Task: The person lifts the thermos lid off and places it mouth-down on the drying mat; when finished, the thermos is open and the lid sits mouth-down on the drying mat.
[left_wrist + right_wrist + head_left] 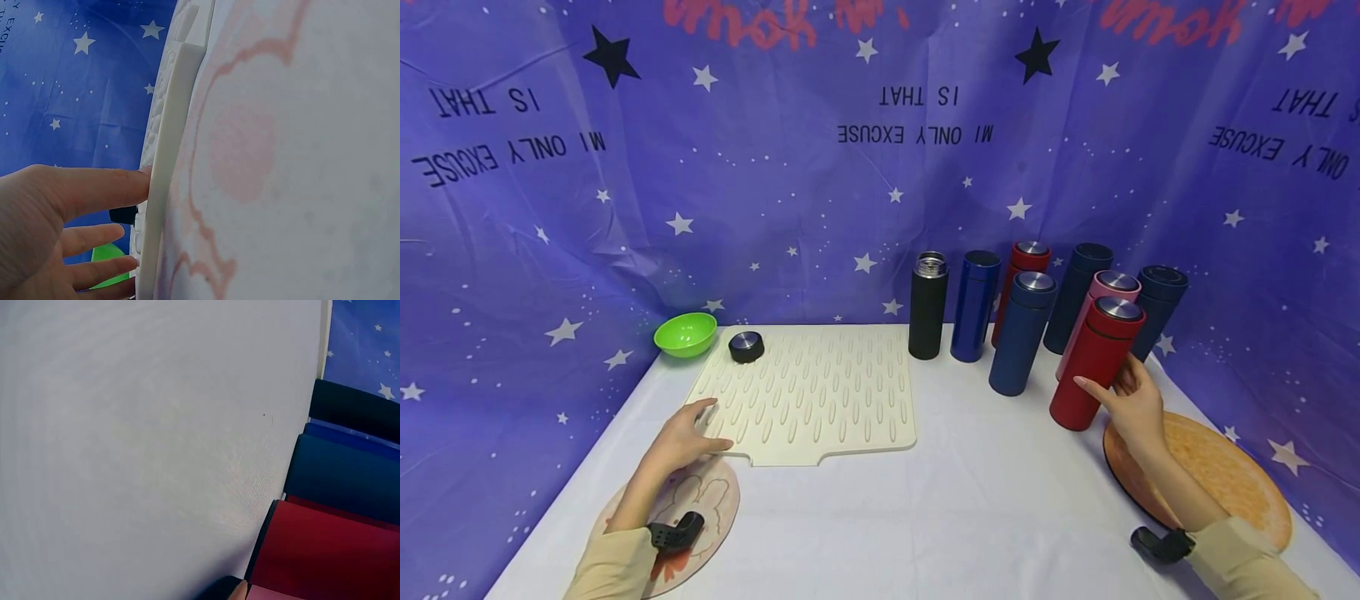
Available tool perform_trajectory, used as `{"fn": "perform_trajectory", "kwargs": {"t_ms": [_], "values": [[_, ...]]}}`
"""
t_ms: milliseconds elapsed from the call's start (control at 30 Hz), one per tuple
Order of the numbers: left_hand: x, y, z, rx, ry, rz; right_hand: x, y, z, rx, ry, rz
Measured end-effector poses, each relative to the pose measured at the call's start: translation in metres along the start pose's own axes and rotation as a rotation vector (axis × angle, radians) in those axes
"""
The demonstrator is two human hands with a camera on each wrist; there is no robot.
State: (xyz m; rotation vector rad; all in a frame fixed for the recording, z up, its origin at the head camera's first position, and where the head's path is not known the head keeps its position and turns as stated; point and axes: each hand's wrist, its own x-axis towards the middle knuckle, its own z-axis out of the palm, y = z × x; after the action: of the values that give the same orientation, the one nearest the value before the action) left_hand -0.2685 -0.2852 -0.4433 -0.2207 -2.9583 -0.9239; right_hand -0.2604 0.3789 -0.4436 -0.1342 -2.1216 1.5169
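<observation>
right fingers (1098, 392) hold the front red flask (1084, 375), left fingers (699, 406) spread wide at the pale board (812, 455).

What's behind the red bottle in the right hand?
Head view: a pink bottle, its body mostly covered by the red bottle, and a dark blue bottle farther right, its base hidden.

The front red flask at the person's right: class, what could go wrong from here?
The right grip is on the front red flask, close by the pink flask; lifting it might knock that one over. The black flask stands uncapped, so a bump could spill anything inside. The left grip touches the white mat, so a nudge might shift the black lid on it.
</observation>
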Motion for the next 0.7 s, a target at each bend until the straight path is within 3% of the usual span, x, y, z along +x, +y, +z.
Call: {"fn": "perform_trajectory", "kwargs": {"t_ms": [67, 200, 433, 700], "values": [[0.0, 0.0, 0.0, 0.0, 0.0, -0.001, 0.007, 0.018, -0.001, 0.015, 0.014, -0.011], [-0.001, 0.0, 0.002, -0.008, 0.003, 0.0, 0.01, 0.026, -0.003, -0.029, 0.049, -0.014], [-0.002, -0.001, 0.005, -0.012, 0.005, 0.007, -0.013, -0.019, 0.001, -0.078, 0.094, 0.067], [-0.002, 0.001, 0.001, -0.011, 0.016, 0.002, -0.032, -0.053, 0.009, -0.121, 0.098, -0.019]]}}
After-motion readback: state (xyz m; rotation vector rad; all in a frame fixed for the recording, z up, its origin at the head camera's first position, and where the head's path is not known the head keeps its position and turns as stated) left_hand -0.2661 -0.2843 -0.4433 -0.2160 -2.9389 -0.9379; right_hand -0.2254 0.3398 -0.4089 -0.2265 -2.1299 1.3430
